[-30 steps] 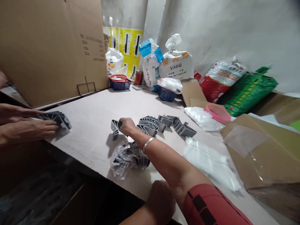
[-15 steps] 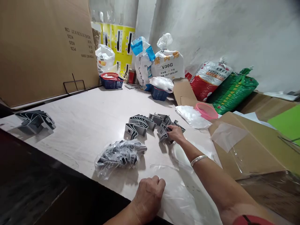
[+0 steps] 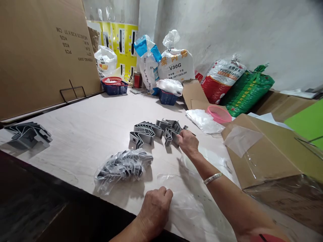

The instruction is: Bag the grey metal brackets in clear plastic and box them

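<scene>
Several grey folded metal brackets (image 3: 147, 129) lie in nested stacks at the middle of the pale table (image 3: 88, 134). My right hand (image 3: 187, 143) reaches out and grips one stack of brackets (image 3: 171, 137) at the right end of the row. My left hand (image 3: 155, 208) rests near the table's front edge, fingers curled on a clear plastic sheet (image 3: 191, 205). A clear bag packed with brackets (image 3: 122, 166) lies between my left hand and the row. Another bracket stack (image 3: 26, 134) sits at the far left.
A big cardboard sheet (image 3: 42, 50) leans at the back left. Blue baskets (image 3: 114, 88), sacks (image 3: 176, 65) and a green bag (image 3: 248, 89) line the wall. A pink bowl (image 3: 219, 114) and a taped cardboard box (image 3: 275, 158) stand at the right.
My right hand went from the left end of the bracket row to its right end and closed on a stack. Another person's hands left the far-left stack. The view swung right.
</scene>
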`<state>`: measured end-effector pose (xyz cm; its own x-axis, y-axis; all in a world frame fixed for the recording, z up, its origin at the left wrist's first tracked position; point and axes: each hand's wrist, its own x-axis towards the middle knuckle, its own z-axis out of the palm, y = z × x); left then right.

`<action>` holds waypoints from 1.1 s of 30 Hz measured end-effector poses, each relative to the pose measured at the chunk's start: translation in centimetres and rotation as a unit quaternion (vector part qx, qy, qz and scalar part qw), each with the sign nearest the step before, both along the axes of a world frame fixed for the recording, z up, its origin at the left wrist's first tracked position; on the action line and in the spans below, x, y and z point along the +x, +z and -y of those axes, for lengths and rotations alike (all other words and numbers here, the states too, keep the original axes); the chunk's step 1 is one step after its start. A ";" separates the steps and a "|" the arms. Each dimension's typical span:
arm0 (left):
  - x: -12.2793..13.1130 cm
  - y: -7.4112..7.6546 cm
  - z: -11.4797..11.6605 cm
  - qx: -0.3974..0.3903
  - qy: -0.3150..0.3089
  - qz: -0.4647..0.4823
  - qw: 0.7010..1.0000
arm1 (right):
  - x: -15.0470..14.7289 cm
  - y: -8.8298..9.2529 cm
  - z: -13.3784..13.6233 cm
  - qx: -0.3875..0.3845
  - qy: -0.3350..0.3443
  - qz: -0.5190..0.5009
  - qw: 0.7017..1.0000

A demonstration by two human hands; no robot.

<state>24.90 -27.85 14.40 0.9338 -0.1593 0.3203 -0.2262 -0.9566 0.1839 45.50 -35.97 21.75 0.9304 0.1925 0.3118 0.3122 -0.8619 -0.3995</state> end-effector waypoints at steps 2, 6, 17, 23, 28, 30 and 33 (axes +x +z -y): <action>-0.1 0.2 0.0 0.000 -0.001 0.002 1.000 | -1.1 -0.4 -0.5 0.034 0.017 -0.058 0.998; -0.2 0.4 0.0 -0.005 0.003 0.028 1.000 | -1.4 -2.1 -2.0 0.094 0.014 -0.137 0.986; -0.5 0.6 -0.3 -0.058 0.012 0.050 0.997 | -3.9 -3.2 0.2 0.089 -0.014 -0.124 0.988; -0.7 0.8 -0.4 -0.103 0.014 0.034 0.994 | -5.7 -3.9 2.2 0.121 -0.007 -0.104 0.987; -0.6 1.7 -0.6 -0.160 0.018 0.009 0.987 | -5.8 -2.9 3.4 0.195 0.038 -0.067 0.978; -0.5 2.5 -0.7 -0.175 0.031 -0.012 0.984 | -6.7 -1.3 4.7 0.255 0.094 -0.075 0.960; 0.1 4.1 -0.7 -0.178 0.039 -0.036 0.983 | -9.1 2.3 7.3 0.355 0.277 -0.118 0.885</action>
<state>25.00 -27.16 18.46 0.9611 0.0240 0.2752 -0.1287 -0.8428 0.5227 36.36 -43.29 24.10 0.8101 0.4731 0.3463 0.4434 -0.1078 -0.8898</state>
